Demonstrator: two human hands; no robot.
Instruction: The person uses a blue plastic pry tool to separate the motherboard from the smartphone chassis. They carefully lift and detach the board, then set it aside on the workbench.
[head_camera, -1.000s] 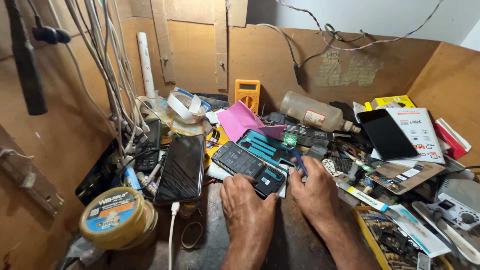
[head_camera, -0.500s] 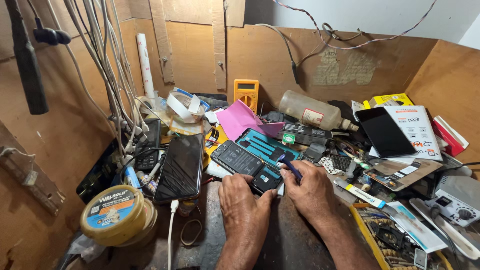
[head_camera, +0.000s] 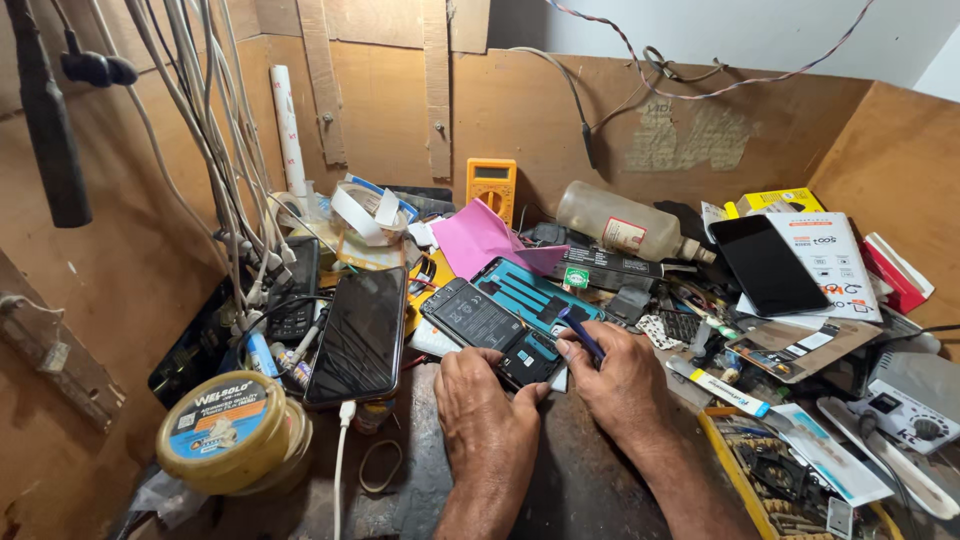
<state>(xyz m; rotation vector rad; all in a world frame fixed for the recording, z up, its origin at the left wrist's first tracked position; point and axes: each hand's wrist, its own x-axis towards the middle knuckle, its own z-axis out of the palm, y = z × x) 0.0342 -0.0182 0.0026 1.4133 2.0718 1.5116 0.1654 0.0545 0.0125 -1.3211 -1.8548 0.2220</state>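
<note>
Opened phone (head_camera: 487, 331), lying with its back cover off and its dark inner parts showing, is sitting near the middle of the cluttered workbench (head_camera: 570, 480), just right of a black phone (head_camera: 358, 335) that is lying screen up, while a round yellow tin (head_camera: 228, 442) with its lid on is standing at the near left and a tray (head_camera: 790, 485) at the near right is holding small parts. Left hand (head_camera: 487, 425) is lying palm down with its fingers together and bent, the tips pressing on the near edge of the opened phone. Right hand (head_camera: 622, 385) is resting just beside it, its fingers closed around a thin blue tool (head_camera: 581, 333) whose tip is touching the phone's right side.
</note>
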